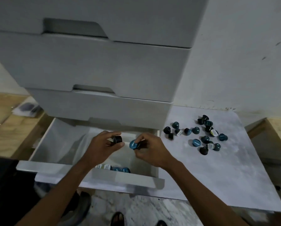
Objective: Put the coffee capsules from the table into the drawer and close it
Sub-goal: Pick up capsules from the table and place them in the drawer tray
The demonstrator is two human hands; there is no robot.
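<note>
The bottom drawer (43, 167) of a grey cabinet stands pulled open. Both hands hover above its inside. My left hand (102, 145) grips a dark coffee capsule (117, 139). My right hand (150, 149) pinches a blue-lidded capsule (133, 144). Several capsules (120, 169) lie at the drawer's front, partly hidden behind its front panel. Several more dark and teal capsules (200, 135) are scattered on the pale table (218, 168) to the right of the drawer.
The grey cabinet (95, 62) has shut drawers stacked above the open one. A white wall (250, 54) stands behind the table. Wooden surfaces flank both sides, with a plastic bag (27, 108) at left. My feet (118, 219) are on the marble floor below.
</note>
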